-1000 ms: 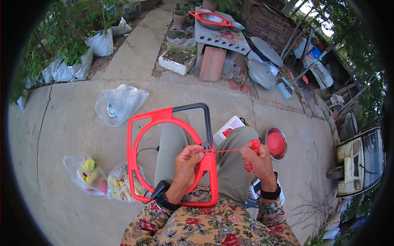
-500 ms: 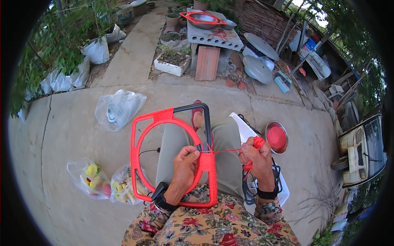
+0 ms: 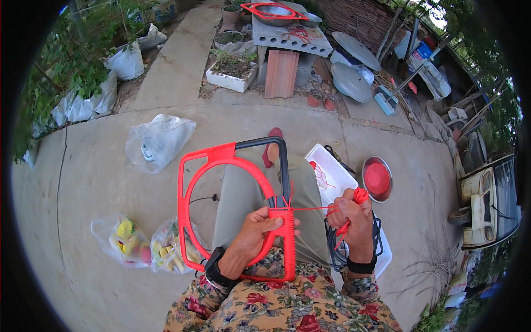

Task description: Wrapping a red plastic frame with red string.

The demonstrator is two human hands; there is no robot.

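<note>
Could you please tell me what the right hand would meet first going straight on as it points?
The right hand would probably meet the white box ahead first, but depth is unclear; it may pass above.

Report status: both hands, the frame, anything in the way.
Left hand gripping the frame. Right hand clutching red cord, drawn straight from frame. Frame's black corner bare. Nothing seen crossing the cord.

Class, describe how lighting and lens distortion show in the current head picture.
Head view: soft light on the concrete ground, without hard-edged shadows; glaring sky at upper right; dark, rounded corners; the vehicle near the right edge appears tipped sideways, probably fisheye distortion; the red-and-black frame nearer the centre looks less warped.
</note>
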